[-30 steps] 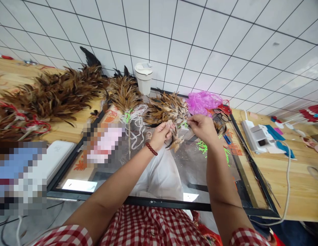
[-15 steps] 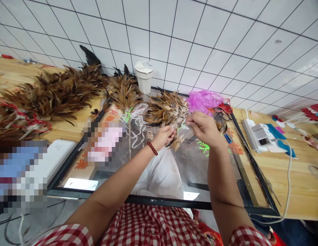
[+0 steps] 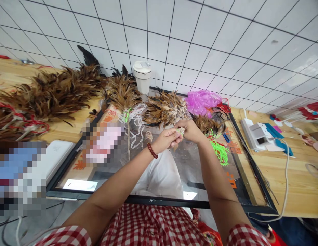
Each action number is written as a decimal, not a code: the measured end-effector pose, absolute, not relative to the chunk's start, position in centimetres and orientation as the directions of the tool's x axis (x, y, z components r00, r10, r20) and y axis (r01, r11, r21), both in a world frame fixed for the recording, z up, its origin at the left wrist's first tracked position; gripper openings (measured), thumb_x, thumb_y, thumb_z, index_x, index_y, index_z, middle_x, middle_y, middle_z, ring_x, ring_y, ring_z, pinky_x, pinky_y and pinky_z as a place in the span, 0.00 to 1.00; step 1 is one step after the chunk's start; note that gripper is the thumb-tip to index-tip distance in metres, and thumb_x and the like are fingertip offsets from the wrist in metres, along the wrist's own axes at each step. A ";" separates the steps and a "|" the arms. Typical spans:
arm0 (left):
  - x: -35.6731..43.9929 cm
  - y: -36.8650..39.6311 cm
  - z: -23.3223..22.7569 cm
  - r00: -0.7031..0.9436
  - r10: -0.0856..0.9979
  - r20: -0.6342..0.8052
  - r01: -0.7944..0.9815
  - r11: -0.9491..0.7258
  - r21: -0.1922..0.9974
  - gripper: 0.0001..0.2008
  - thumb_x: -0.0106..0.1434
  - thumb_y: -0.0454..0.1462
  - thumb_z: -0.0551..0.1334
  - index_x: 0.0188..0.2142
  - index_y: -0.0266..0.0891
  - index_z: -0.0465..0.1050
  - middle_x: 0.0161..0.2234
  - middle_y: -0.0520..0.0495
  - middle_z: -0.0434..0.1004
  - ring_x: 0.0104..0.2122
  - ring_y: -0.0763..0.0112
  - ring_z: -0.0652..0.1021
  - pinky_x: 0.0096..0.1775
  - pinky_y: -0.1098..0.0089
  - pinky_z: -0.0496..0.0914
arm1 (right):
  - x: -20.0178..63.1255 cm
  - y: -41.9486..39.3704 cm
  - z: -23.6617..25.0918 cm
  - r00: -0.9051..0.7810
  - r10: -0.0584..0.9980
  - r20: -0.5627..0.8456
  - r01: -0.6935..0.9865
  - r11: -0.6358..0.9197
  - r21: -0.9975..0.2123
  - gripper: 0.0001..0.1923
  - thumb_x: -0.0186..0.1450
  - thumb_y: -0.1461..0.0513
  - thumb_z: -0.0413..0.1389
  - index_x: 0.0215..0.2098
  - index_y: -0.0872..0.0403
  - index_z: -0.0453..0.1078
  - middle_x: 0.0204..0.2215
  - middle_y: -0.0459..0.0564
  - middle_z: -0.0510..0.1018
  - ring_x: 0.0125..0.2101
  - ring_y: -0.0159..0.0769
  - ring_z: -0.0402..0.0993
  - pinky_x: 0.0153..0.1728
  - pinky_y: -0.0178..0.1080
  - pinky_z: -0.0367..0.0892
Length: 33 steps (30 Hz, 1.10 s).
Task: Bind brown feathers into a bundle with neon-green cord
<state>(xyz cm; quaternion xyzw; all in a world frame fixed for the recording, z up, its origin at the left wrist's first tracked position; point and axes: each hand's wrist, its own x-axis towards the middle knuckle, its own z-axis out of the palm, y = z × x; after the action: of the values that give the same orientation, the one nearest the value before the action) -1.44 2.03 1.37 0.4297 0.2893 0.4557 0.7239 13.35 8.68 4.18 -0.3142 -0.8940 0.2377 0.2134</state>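
1. At frame centre, the left-hand grip pinches a small, pale-and-green bundle, apparently feather stems.
2. The right-hand grip grasps it too.
3. Steady, even pressure should keep the stems aligned.

bright light leaves white glare on the glass.
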 end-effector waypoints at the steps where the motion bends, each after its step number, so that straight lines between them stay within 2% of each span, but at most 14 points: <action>1: -1.5 2.2 1.4 0.387 0.921 -0.038 -0.440 0.221 0.871 0.23 0.49 0.52 0.68 0.27 0.34 0.68 0.19 0.55 0.63 0.14 0.86 0.58 0.17 0.78 0.48 | 13.3 8.5 4.3 -0.705 0.679 0.207 0.510 0.687 -0.518 0.07 0.55 0.70 0.53 0.26 0.57 0.73 0.24 0.48 0.75 0.26 0.31 0.68 0.30 0.33 0.60; 4: -1.7 2.6 1.2 0.262 0.963 -0.069 -0.515 0.200 0.834 0.23 0.47 0.51 0.70 0.26 0.34 0.67 0.19 0.56 0.63 0.14 0.86 0.58 0.17 0.78 0.47 | 13.4 8.2 4.8 -0.680 0.719 0.144 0.629 0.672 -0.391 0.11 0.54 0.72 0.50 0.22 0.57 0.72 0.21 0.48 0.74 0.23 0.30 0.64 0.28 0.33 0.57; 7: -1.7 3.0 0.5 0.133 0.987 -0.086 -0.523 0.144 0.840 0.21 0.49 0.51 0.68 0.26 0.36 0.65 0.19 0.57 0.61 0.14 0.85 0.57 0.17 0.78 0.46 | 13.5 7.8 5.2 -0.714 0.695 0.081 0.632 0.690 -0.351 0.11 0.55 0.71 0.51 0.22 0.56 0.73 0.22 0.49 0.75 0.25 0.31 0.65 0.28 0.34 0.55; 10: -1.8 3.6 -0.3 0.040 0.997 -0.072 -0.429 0.082 0.899 0.19 0.55 0.50 0.64 0.24 0.36 0.65 0.19 0.56 0.61 0.15 0.83 0.56 0.18 0.76 0.47 | 13.2 6.9 6.0 -0.755 0.656 0.015 0.619 0.719 -0.316 0.10 0.55 0.70 0.52 0.21 0.55 0.73 0.21 0.48 0.75 0.25 0.32 0.65 0.28 0.34 0.55; 13: -2.1 3.9 -0.8 -0.024 1.000 0.013 -0.199 -0.018 0.980 0.17 0.58 0.46 0.62 0.21 0.37 0.64 0.18 0.55 0.60 0.19 0.79 0.60 0.22 0.76 0.53 | 12.6 5.6 7.3 -0.792 0.610 -0.021 0.588 0.754 -0.292 0.11 0.55 0.70 0.51 0.20 0.55 0.72 0.22 0.48 0.75 0.25 0.32 0.66 0.29 0.34 0.56; 16: -2.5 3.7 -0.4 0.051 0.988 0.147 0.074 -0.151 0.986 0.13 0.57 0.39 0.62 0.19 0.37 0.66 0.19 0.53 0.64 0.24 0.75 0.64 0.27 0.75 0.57 | 12.3 4.7 8.5 -0.822 0.564 0.078 0.508 0.789 -0.346 0.11 0.58 0.70 0.50 0.25 0.54 0.74 0.26 0.49 0.77 0.29 0.33 0.69 0.32 0.34 0.59; 19: -2.5 2.9 0.2 0.237 0.953 0.187 0.143 -0.224 0.964 0.13 0.56 0.38 0.63 0.18 0.38 0.66 0.17 0.52 0.64 0.23 0.73 0.64 0.27 0.73 0.56 | 12.6 4.9 8.8 -0.738 0.626 0.251 0.511 0.762 -0.399 0.11 0.61 0.69 0.50 0.31 0.54 0.75 0.30 0.50 0.77 0.33 0.34 0.71 0.36 0.34 0.61; 22: -2.1 2.1 0.4 0.377 0.911 0.170 0.074 -0.212 0.974 0.16 0.57 0.44 0.63 0.18 0.38 0.67 0.17 0.52 0.64 0.22 0.74 0.64 0.27 0.73 0.56 | 13.0 5.7 8.3 -0.684 0.664 0.302 0.510 0.732 -0.452 0.10 0.62 0.68 0.51 0.32 0.54 0.75 0.30 0.49 0.77 0.33 0.34 0.72 0.36 0.35 0.63; 24: -1.8 1.9 0.3 0.384 0.917 0.106 -0.034 -0.100 0.994 0.19 0.57 0.49 0.61 0.20 0.37 0.67 0.17 0.52 0.63 0.20 0.77 0.62 0.24 0.74 0.55 | 13.1 6.3 7.7 -0.674 0.674 0.303 0.496 0.716 -0.491 0.09 0.62 0.68 0.52 0.30 0.54 0.75 0.29 0.49 0.76 0.32 0.34 0.72 0.36 0.35 0.64; 26: -1.5 2.1 0.3 0.326 0.945 0.011 -0.212 0.062 0.975 0.21 0.56 0.53 0.62 0.23 0.36 0.67 0.18 0.53 0.63 0.18 0.80 0.60 0.21 0.75 0.52 | 13.3 6.9 7.2 -0.599 0.722 0.346 0.522 0.681 -0.514 0.09 0.62 0.67 0.52 0.31 0.54 0.75 0.30 0.50 0.77 0.33 0.35 0.72 0.38 0.36 0.65; 29: -1.6 2.6 0.6 0.220 0.971 -0.098 -0.493 0.197 0.847 0.21 0.50 0.52 0.66 0.30 0.36 0.67 0.23 0.53 0.67 0.17 0.83 0.59 0.18 0.77 0.47 | 13.5 7.6 6.4 -0.439 0.800 0.408 0.586 0.600 -0.545 0.11 0.63 0.65 0.51 0.36 0.54 0.76 0.37 0.53 0.77 0.40 0.38 0.72 0.43 0.41 0.66; 31: -1.8 3.0 0.8 0.172 0.978 -0.119 -0.583 0.199 0.788 0.21 0.49 0.49 0.68 0.32 0.36 0.67 0.26 0.53 0.67 0.17 0.85 0.58 0.18 0.78 0.45 | 13.5 7.8 6.2 -0.424 0.832 0.358 0.530 0.549 -0.647 0.11 0.64 0.63 0.51 0.39 0.54 0.75 0.40 0.54 0.76 0.40 0.38 0.72 0.41 0.41 0.68; 33: -2.0 3.2 0.8 0.111 0.987 -0.114 -0.615 0.158 0.773 0.21 0.49 0.48 0.69 0.32 0.36 0.66 0.26 0.54 0.67 0.17 0.86 0.59 0.17 0.79 0.45 | 13.2 7.7 5.9 -0.476 0.845 0.244 0.397 0.454 -0.797 0.13 0.63 0.59 0.53 0.42 0.53 0.74 0.43 0.53 0.76 0.34 0.34 0.72 0.35 0.39 0.69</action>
<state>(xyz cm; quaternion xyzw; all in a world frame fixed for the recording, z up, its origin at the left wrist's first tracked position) -2.00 3.24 0.84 0.2867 0.3250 0.5821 0.6880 13.24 7.71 5.92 -0.3942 -0.7878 0.3429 0.3263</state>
